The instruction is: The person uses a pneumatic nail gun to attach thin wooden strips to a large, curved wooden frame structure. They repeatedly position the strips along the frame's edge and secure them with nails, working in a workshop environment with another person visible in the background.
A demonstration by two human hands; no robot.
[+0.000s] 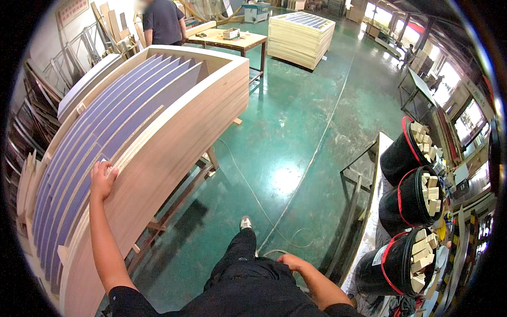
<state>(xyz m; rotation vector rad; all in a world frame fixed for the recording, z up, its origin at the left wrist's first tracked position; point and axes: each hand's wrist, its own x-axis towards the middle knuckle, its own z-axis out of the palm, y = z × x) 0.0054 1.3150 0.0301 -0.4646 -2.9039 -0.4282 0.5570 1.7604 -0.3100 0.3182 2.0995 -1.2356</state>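
At the left, my left hand (104, 180) rests on the top edge of a long wooden panel frame (174, 124). Its fingers are curled at a small pale piece, too small to name. Inside the frame, several purple-grey slats (153, 79) with pale edges stand side by side. My right hand (289, 261) hangs by my right hip, its fingers curled in. What it may hold is hidden. Close to it a pale hose (272, 251) curves over the green floor.
Black buckets (417, 198) of wood offcuts stand on a bench (372, 211) to the right. A stack of panels (298, 42) and a wooden table (227, 39) are farther off. Another person (163, 24) stands behind the frame. A trestle (185, 195) supports it.
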